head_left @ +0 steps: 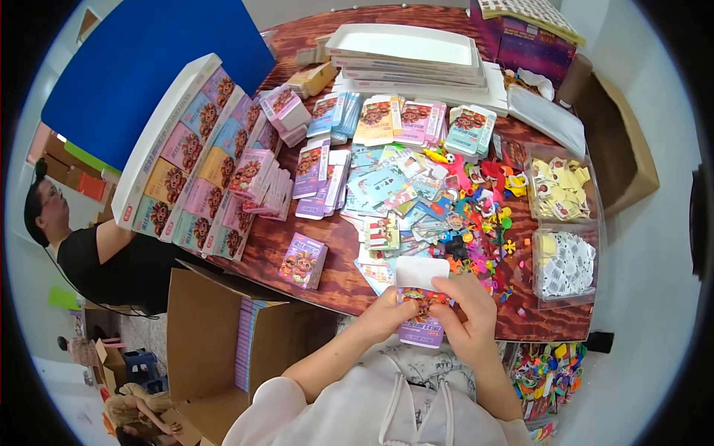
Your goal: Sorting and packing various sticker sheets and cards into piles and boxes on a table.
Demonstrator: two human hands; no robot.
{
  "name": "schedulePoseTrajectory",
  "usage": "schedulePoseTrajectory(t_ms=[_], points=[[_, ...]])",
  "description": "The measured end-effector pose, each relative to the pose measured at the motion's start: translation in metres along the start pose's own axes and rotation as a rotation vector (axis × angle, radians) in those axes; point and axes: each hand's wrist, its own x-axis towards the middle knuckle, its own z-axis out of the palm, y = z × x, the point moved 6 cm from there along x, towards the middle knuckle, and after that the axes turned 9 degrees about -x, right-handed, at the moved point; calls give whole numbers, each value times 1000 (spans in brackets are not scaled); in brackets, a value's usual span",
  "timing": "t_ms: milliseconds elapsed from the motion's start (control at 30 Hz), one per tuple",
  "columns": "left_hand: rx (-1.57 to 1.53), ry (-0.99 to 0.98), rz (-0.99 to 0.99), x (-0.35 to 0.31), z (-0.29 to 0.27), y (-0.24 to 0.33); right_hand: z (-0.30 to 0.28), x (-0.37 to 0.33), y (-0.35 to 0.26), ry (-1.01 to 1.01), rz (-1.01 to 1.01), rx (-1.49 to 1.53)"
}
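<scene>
A small purple printed carton (422, 332) with its white top flap up is held in front of my chest at the near table edge. My left hand (381, 318) grips its left side, thumb on the front. On the carton's other side my right hand (470, 318) closes round the upper edge, fingers by the open flap; whether it also holds a small item is hidden. Just beyond lie a heap of small colourful plastic toys (476, 223) and loose printed cards (387, 182). To the left stands a closed purple carton (303, 262).
Display trays of cartons (182, 160) lean at the left, beside stacked flat cartons (323, 178). White trays (401, 48) are piled at the back. Clear bins (565, 301) hold paper pieces at right. A cardboard box (197, 334) stands below left; a person (111, 260) sits beyond.
</scene>
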Motion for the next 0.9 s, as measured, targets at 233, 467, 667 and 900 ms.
schedulePoseTrajectory(t_ms=[233,467,667,900], points=[[295,135,-12,-11,1,20,-8,-15,37,267,295,130],[429,151,289,-19,47,52,-7,-16,31,303,390,246],[821,29,306,-19,40,64,-9,-13,28,70,287,141],[933,-49,141,-14,41,62,-4,-21,28,120,447,303]])
